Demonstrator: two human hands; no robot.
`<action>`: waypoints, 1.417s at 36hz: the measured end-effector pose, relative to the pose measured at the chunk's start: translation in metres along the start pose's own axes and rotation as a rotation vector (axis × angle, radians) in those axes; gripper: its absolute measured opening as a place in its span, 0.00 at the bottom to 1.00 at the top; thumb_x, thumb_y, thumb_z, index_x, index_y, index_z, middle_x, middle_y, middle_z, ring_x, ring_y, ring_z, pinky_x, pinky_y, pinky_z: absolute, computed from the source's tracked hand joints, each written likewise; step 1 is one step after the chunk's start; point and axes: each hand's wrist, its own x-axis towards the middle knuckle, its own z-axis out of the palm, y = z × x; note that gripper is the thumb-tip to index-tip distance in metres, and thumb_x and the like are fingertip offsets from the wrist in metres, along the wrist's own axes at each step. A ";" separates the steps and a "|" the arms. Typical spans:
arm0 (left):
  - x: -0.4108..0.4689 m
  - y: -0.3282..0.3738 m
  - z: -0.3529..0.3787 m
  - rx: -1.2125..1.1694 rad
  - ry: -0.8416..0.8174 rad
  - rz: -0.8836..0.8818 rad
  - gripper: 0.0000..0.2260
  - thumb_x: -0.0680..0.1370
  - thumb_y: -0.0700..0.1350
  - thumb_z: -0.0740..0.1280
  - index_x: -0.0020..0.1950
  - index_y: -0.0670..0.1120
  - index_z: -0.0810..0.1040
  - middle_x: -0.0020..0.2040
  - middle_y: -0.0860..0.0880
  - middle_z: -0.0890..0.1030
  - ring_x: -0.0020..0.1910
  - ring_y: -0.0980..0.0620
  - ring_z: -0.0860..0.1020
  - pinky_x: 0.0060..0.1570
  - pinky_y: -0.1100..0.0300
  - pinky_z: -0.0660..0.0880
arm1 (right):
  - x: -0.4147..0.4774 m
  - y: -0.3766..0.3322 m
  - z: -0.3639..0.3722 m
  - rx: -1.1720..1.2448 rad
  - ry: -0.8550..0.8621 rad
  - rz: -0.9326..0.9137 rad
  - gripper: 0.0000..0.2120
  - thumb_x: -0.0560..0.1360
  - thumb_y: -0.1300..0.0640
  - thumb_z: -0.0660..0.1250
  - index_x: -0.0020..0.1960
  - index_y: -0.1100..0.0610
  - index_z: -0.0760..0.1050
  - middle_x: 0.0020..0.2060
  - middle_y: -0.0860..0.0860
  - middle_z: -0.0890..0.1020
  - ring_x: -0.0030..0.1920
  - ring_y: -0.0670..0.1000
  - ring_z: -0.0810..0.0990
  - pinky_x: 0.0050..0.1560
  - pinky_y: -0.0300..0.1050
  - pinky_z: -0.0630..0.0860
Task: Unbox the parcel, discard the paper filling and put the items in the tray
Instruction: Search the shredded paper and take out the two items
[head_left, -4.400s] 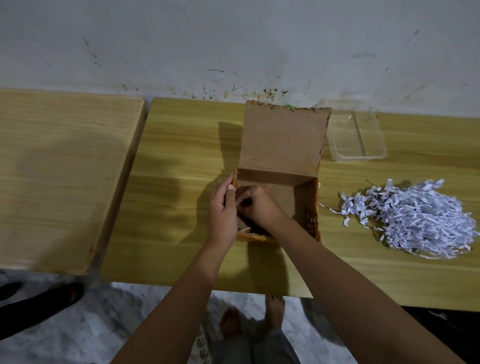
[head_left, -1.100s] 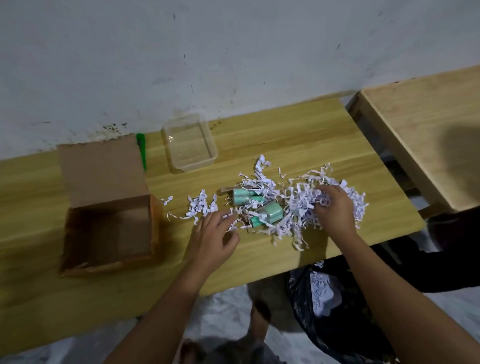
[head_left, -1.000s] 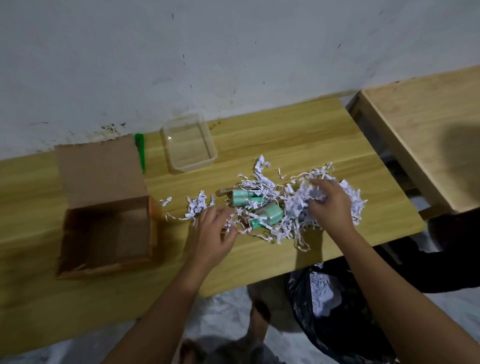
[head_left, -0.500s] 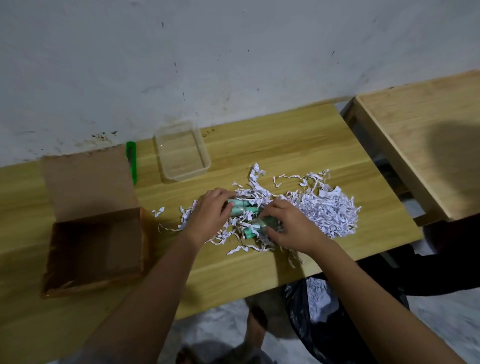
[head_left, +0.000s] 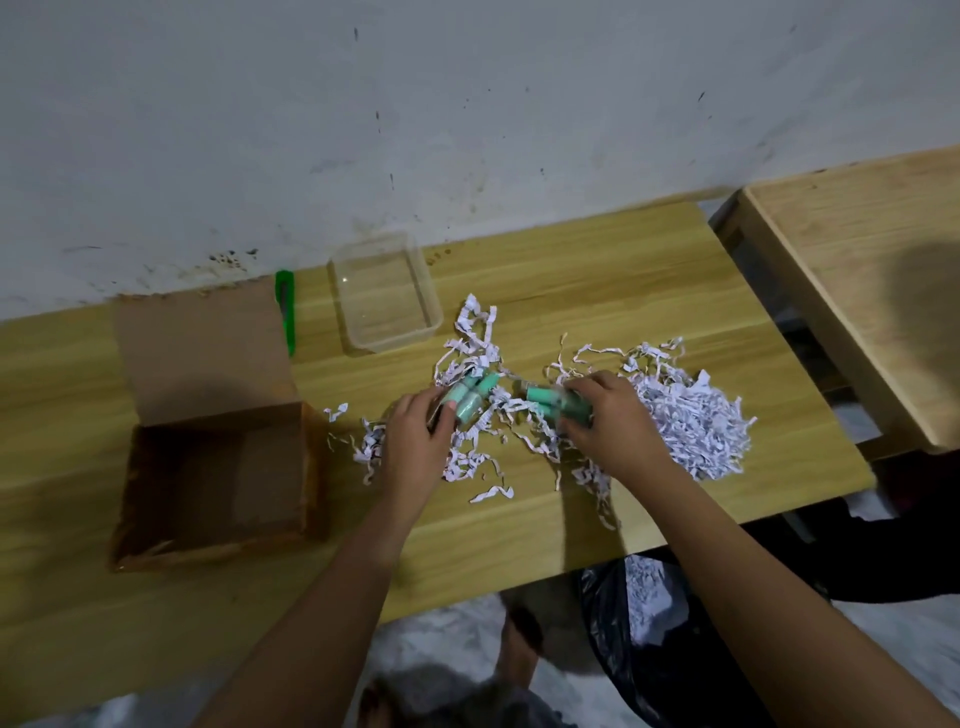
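Observation:
The brown cardboard box (head_left: 218, 467) stands open at the left with nothing inside, its lid (head_left: 202, 353) tipped back. A clear plastic tray (head_left: 384, 291) holding nothing sits near the wall. White shredded paper (head_left: 685, 421) lies spread over the table's right half. My left hand (head_left: 415, 441) is shut on teal cylindrical items (head_left: 470, 397) lifted from the shreds. My right hand (head_left: 608, 421) is shut on another bunch of teal items (head_left: 550, 402), partly hidden under its fingers.
A green utility knife (head_left: 285, 306) lies between the box lid and the tray. A black rubbish bag (head_left: 639, 623) with shredded paper in it hangs below the table's front edge. A second wooden table (head_left: 857, 270) stands to the right, across a gap.
Earlier both hands were in the box; the teal items then lay among the shreds. In the last half second each hand has closed on a bunch and the two have drawn apart.

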 end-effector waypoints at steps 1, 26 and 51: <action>-0.002 -0.003 0.000 -0.001 -0.007 0.011 0.15 0.79 0.47 0.62 0.63 0.45 0.75 0.54 0.45 0.78 0.53 0.47 0.76 0.52 0.50 0.75 | 0.000 0.000 -0.001 -0.008 -0.016 0.011 0.21 0.71 0.54 0.71 0.62 0.59 0.74 0.55 0.58 0.77 0.56 0.58 0.73 0.54 0.50 0.72; -0.020 -0.035 -0.001 0.472 0.022 0.000 0.24 0.79 0.53 0.45 0.71 0.49 0.67 0.74 0.47 0.63 0.74 0.50 0.58 0.71 0.56 0.50 | 0.068 -0.041 -0.037 0.382 0.211 0.059 0.18 0.72 0.52 0.70 0.60 0.57 0.76 0.48 0.54 0.82 0.47 0.54 0.80 0.46 0.50 0.80; -0.019 -0.038 0.000 0.460 -0.001 -0.005 0.22 0.80 0.53 0.46 0.72 0.50 0.64 0.74 0.47 0.63 0.74 0.52 0.55 0.72 0.55 0.49 | 0.205 -0.101 0.038 0.403 0.129 0.287 0.18 0.72 0.50 0.70 0.49 0.65 0.77 0.44 0.60 0.81 0.44 0.59 0.79 0.42 0.48 0.73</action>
